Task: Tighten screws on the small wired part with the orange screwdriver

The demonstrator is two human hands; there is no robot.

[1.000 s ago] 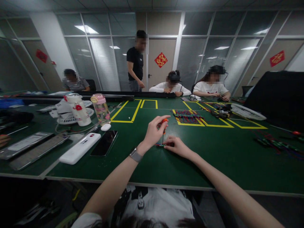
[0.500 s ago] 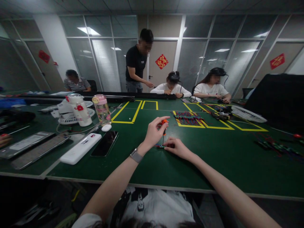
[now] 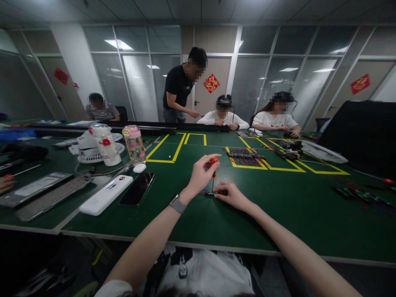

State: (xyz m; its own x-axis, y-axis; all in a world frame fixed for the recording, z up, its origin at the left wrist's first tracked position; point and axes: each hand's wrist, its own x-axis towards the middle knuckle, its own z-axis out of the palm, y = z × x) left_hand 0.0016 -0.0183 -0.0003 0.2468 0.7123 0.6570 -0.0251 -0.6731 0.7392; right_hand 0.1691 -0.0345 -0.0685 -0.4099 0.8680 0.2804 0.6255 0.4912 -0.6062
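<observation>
Glass partitions, a green worktable and wired circuit boards suggest an office-style electronics workshop.

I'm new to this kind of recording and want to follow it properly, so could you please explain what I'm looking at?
There is no machine here: these are a person's own bare hands, seen from a camera worn on the head, looking forward and down. The left hand holds an orange-handled screwdriver upright, its tip down at a small circuit board. The right hand touches that board's end; whether it pinches or presses is too small to tell. On the green table lie a black phone, a white rectangular device and a cluster of wired boards. Two bottles stand farther back, at the left.
</observation>
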